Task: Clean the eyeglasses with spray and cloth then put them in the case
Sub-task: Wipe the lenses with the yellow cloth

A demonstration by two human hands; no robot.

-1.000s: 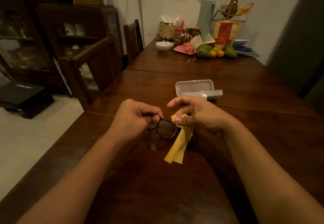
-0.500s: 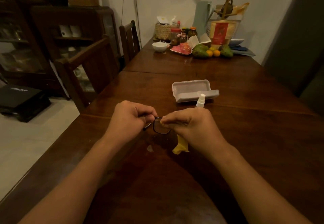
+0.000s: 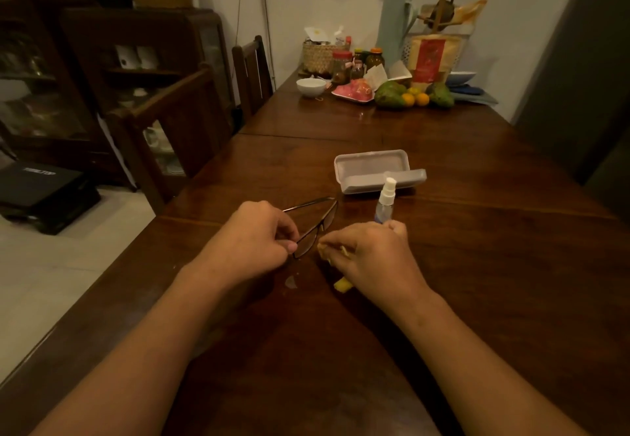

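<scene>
Black-framed eyeglasses (image 3: 315, 224) are held just above the dark wooden table (image 3: 477, 265), their temples pointing away from me. My left hand (image 3: 252, 236) pinches the frame at the near lens. My right hand (image 3: 370, 251) grips a bunched yellow cloth (image 3: 342, 285), a corner of which sticks out under the palm; it is close to the lens, and I cannot tell if it touches. A small clear spray bottle (image 3: 385, 201) with a white nozzle stands just behind my right hand. The grey glasses case (image 3: 371, 164) lies open further back.
Two wooden chairs (image 3: 177, 128) stand along the table's left edge. The far end is crowded with a white bowl (image 3: 311, 87), jars, a basket, fruit (image 3: 392, 94) and bags. A dark cabinet (image 3: 102, 77) stands to the left across the tiled floor.
The glasses have been turned so the temples point away from me. The cloth, which hung loose from my right hand, is now bunched in the fist. The view has shifted, showing the spray bottle.
</scene>
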